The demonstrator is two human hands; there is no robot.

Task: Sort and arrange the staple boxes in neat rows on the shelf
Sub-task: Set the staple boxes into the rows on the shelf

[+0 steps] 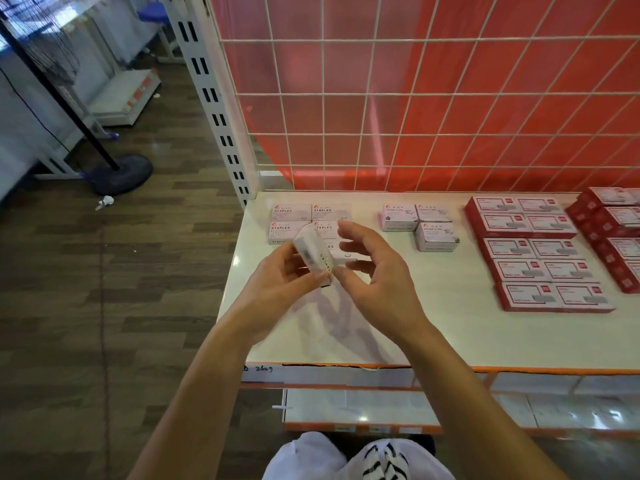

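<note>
Clutching one white staple box (313,256) in the left grip (280,282), thumb and fingers curled round its near end, tipped up on a slant and lifted clear of the shelf (450,323). Hovering just right of it with the right grip (374,268), loosely spread, nothing held, thumb right at the box's lower corner; touching or not, cannot tell. Just beyond both grips, down on the shelf: white boxes marked STAPLES (291,211), laid flat in two touching rows, one more partly hidden behind the lifted box. Further right of the right grip, three paper clip boxes (433,213) bunched together. Well off to the right again, red boxes (530,251) lined up two across, with another red batch (616,230) at the edge of view. Behind it all, a red panel (349,67) with a white wire grid (415,94).
</note>
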